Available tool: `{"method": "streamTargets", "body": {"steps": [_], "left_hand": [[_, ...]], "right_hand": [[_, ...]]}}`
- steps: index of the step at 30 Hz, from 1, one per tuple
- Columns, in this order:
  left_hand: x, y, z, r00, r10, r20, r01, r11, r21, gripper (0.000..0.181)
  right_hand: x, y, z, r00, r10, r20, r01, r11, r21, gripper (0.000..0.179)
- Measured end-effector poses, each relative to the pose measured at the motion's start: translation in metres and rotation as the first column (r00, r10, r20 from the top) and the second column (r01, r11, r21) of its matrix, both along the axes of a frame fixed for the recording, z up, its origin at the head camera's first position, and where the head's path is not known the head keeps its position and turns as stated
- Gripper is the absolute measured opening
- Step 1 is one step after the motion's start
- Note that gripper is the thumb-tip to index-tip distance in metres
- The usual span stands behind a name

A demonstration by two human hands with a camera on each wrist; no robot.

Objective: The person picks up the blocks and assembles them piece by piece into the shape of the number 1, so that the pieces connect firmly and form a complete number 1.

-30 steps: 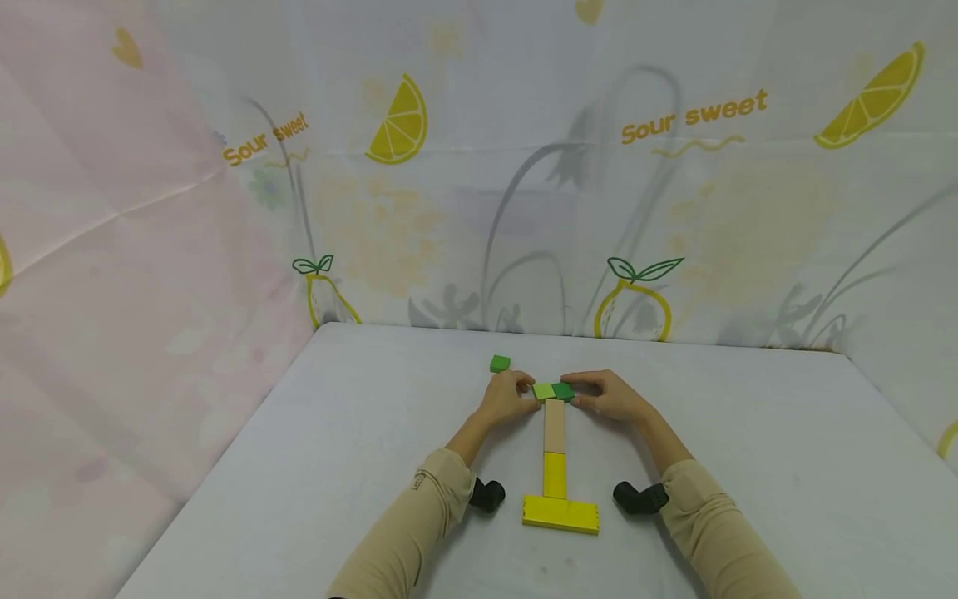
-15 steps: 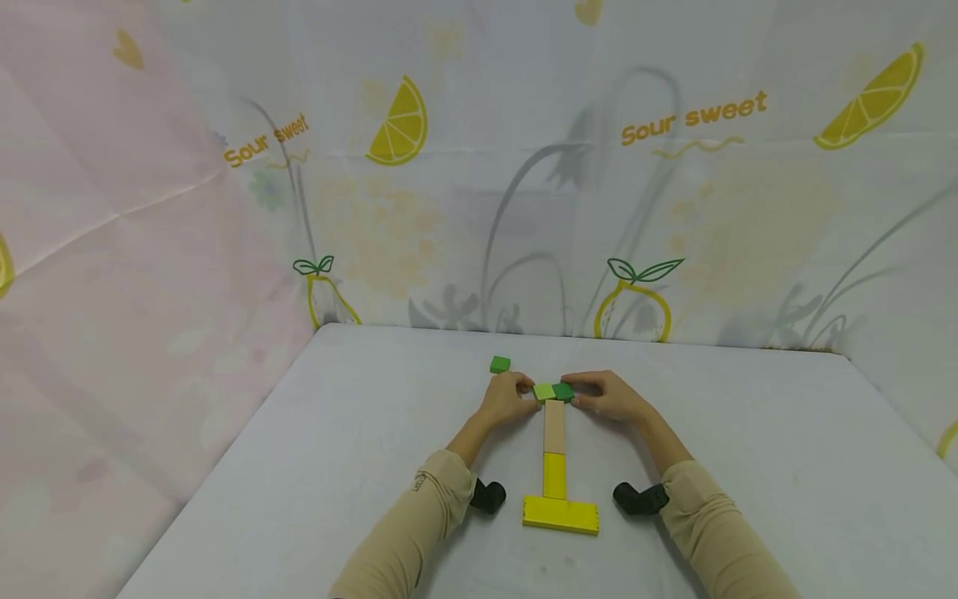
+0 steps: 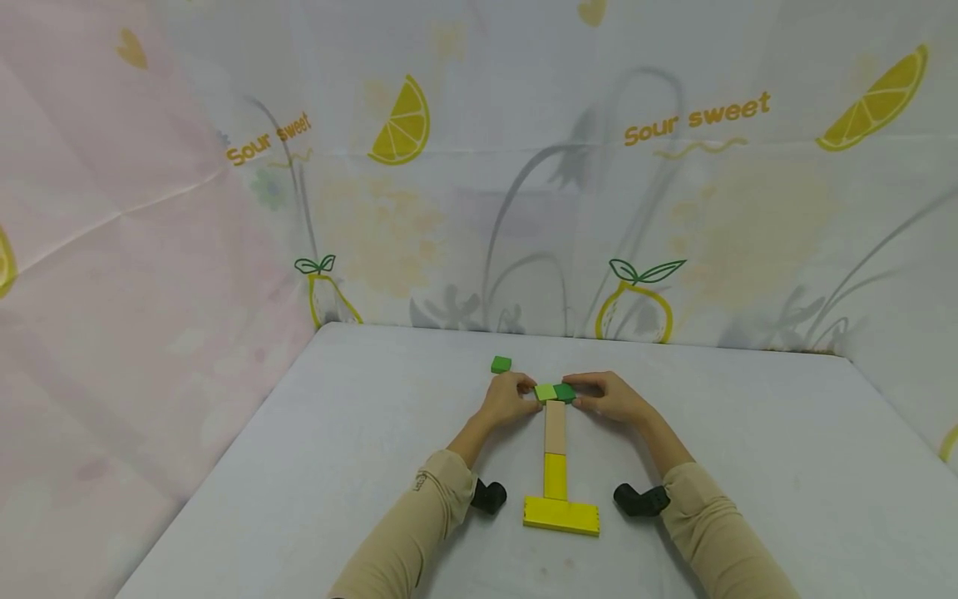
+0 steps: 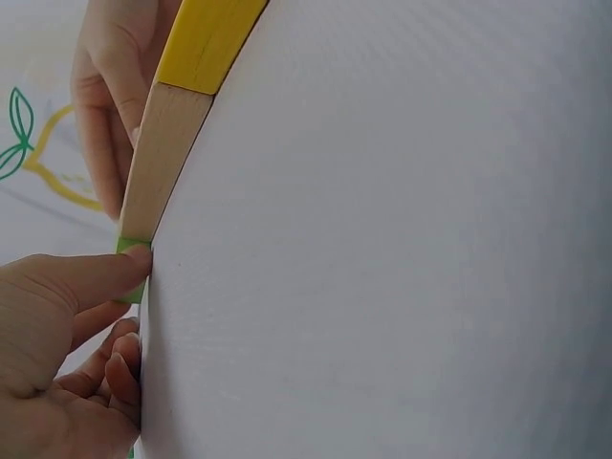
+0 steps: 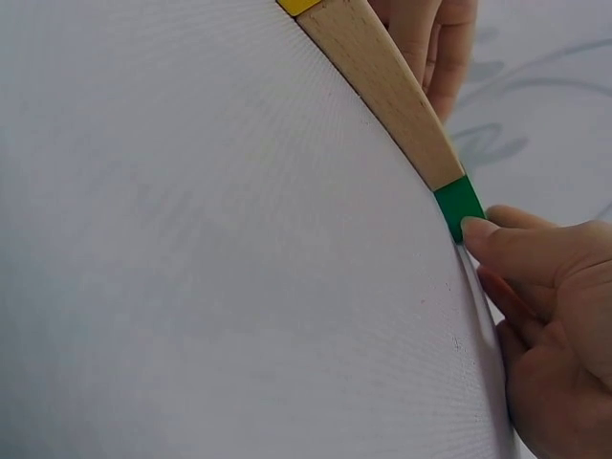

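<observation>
Side by side at the head of a row of blocks lie a light green block [image 3: 545, 392] and a dark green block [image 3: 565, 393]. My left hand [image 3: 509, 399] holds the light green one between thumb and forefinger, with the thumb on its near face in the left wrist view. From the other side, my right hand [image 3: 612, 396] pinches the dark green block. Below them a plain wooden block [image 3: 555, 427] stretches toward me. It meets a yellow block [image 3: 555, 476], which ends at a wider yellow crosswise block [image 3: 561, 516].
A loose green block [image 3: 501, 364] lies just beyond my left hand. Black wrist devices [image 3: 641, 500] jut inward from both sleeves. White cloth covers the table [image 3: 314, 466], and a printed curtain [image 3: 479, 208] hangs behind its far edge.
</observation>
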State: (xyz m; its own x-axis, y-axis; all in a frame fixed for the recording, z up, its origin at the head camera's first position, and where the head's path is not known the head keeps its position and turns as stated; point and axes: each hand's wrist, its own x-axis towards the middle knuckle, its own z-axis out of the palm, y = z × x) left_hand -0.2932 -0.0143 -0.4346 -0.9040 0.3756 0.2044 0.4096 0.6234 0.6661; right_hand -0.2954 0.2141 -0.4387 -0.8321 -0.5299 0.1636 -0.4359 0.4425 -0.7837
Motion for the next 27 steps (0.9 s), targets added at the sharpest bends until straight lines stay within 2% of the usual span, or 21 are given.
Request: {"method": "streamTargets", "body": {"steps": [19,27], "left_hand": [[0.0005,0.0000,0.0001,1.000,-0.004,-0.005,0.004,1.000,0.004,0.031],[0.0004,0.0000,0.0012,1.000,-0.009,-0.014,0.009,1.000,0.015,0.031]], "right_hand": [[0.0004,-0.0010,-0.0010,1.000,0.000,-0.028,0.000,1.000,-0.005,0.039],[-0.0010,0.0010,-0.0031,1.000,0.003,-0.014,-0.003,1.000,-0.011,0.039]]}}
